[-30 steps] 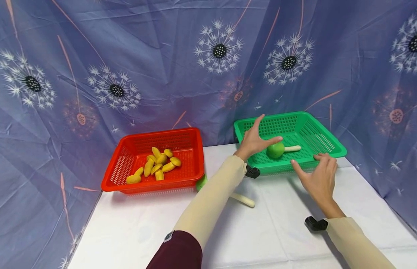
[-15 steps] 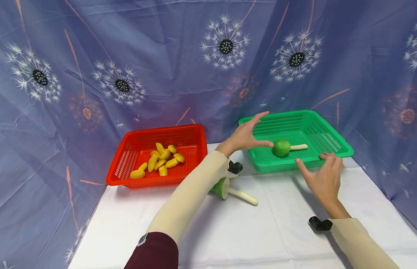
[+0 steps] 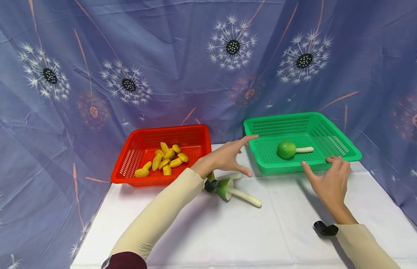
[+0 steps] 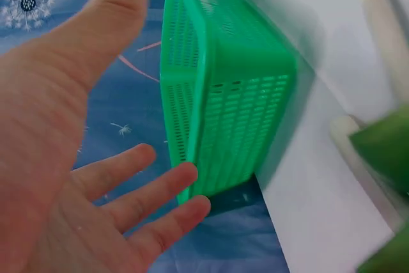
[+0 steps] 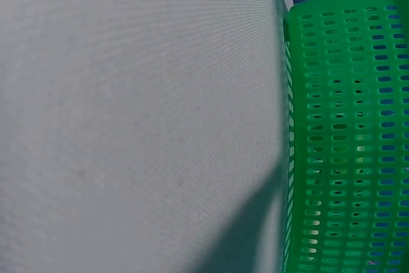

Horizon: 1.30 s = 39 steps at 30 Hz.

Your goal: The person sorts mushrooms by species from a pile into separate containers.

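Observation:
My left hand [image 3: 225,158], fingers spread and holding nothing, is over the table between the two baskets. Its wrist partly covers a green-capped toy mushroom [image 3: 243,197] with a long white stem; behind that one shows another white stem [image 3: 233,176]. In the left wrist view, the spread fingers [image 4: 156,187] overlap the rim of the green basket [image 4: 249,116]. My right hand [image 3: 329,183] holds the near rim of that basket, fingers bent over it and thumb at the front. One green mushroom [image 3: 287,150] lies inside the basket.
A red basket [image 3: 161,181] with several yellow mushrooms [image 3: 168,154] stands at the left. White cloth [image 3: 228,235] covers the table. A blue dandelion-print curtain [image 3: 181,74] hangs behind both baskets.
My left hand has moved left and down, away from over the green basket, uncovering the mushroom inside and those on the table. My right hand stays at the basket's rim.

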{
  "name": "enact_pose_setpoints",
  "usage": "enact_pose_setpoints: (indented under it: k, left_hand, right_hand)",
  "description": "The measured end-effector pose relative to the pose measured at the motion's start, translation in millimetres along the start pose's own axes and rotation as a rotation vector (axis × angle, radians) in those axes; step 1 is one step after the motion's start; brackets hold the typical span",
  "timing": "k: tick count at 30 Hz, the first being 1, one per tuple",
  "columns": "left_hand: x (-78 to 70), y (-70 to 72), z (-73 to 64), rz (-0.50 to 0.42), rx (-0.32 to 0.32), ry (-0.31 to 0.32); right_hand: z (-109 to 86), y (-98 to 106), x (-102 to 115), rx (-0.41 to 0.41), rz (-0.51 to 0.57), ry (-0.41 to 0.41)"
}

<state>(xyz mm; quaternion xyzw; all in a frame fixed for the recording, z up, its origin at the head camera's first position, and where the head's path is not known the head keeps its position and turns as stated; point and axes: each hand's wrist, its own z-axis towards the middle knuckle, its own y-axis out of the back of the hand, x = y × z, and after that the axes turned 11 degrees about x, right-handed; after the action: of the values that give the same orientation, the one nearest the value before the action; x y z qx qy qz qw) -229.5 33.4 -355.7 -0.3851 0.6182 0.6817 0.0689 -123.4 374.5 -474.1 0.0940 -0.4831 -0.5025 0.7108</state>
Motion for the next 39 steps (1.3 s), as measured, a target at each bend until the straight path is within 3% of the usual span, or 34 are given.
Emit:
enact_pose_setpoints:
  k: [6,10,16,23,32,36,39]
  left_hand:
    - [7.8,-13.7,-32.4,0.074,0.06,0.094]
    - [15.1,-27.7,-46.4,0.161,0.108,0.147]
    - [24.0,-44.4,-51.2,0.377,0.15,0.167]
    - [22.7,-53.9,-47.8,0.643,0.213,0.21]
    - [22.3,-61.3,-40.9,0.72,0.184,0.214]
    - [22.9,-60.6,-40.3,0.702,0.176,0.202]
    - [24.4,-58.5,-40.2,0.628,0.165,0.173]
  right_hand:
    - [-1.1,-0.6,-0.9,-0.003,0.007,0.011]
    - [0.0,-0.9,-0.8,-0.008,0.011,0.019]
    - [1.0,-1.4,-1.9,-0.012,0.012,0.029]
    - [-1.1,-0.2,-0.3,-0.005,0.006,0.027]
    - [-1.8,-0.3,-1.3,0.001,-0.007,0.015]
    - [-1.3,-0.9,-2.9,-0.01,-0.006,0.031]
    - [-1.3,-1.2,-4.2,-0.015,-0.008,0.039]
